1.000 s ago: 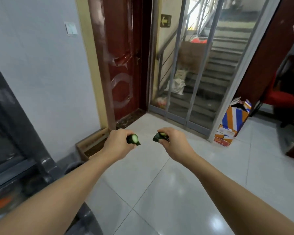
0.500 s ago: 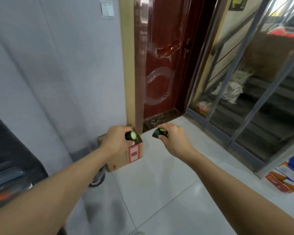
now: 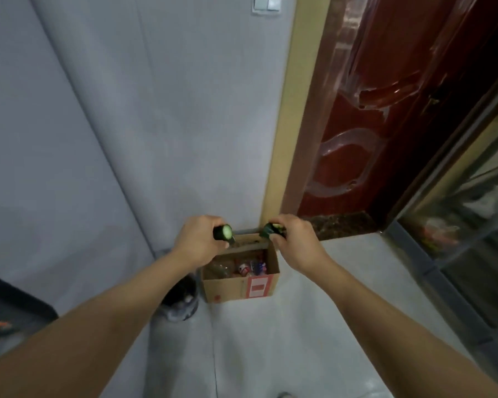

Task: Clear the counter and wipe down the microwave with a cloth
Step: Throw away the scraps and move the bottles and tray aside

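I see two dark green cucumber pieces, one in each hand, both held out in the air above an open cardboard box point(image 3: 236, 288) on the floor. The left cucumber piece point(image 3: 223, 232) shows its pale cut face turned toward the right, and my left hand point(image 3: 197, 242) is clenched around it, the grip closed on the dark skin. The right cucumber piece point(image 3: 272, 229) sits just across from it, a small gap between the two, and my right hand point(image 3: 296, 242) grasps it from above with the fingers curled over it.

The box stands directly below and slightly nearer than the two pieces, against the foot of the grey wall point(image 3: 127, 124). Inside it I make out clear plastic bottles point(image 3: 242, 267) and bits of coloured packaging; its near face carries a red and white label. Just left of the box, touching or nearly touching it, stands a dark round bin point(image 3: 181, 300).

To the right of the box rises a yellowish door frame point(image 3: 293, 124), then a glossy dark red door point(image 3: 385, 110). The pale tiled floor point(image 3: 270, 340) spreads toward me.
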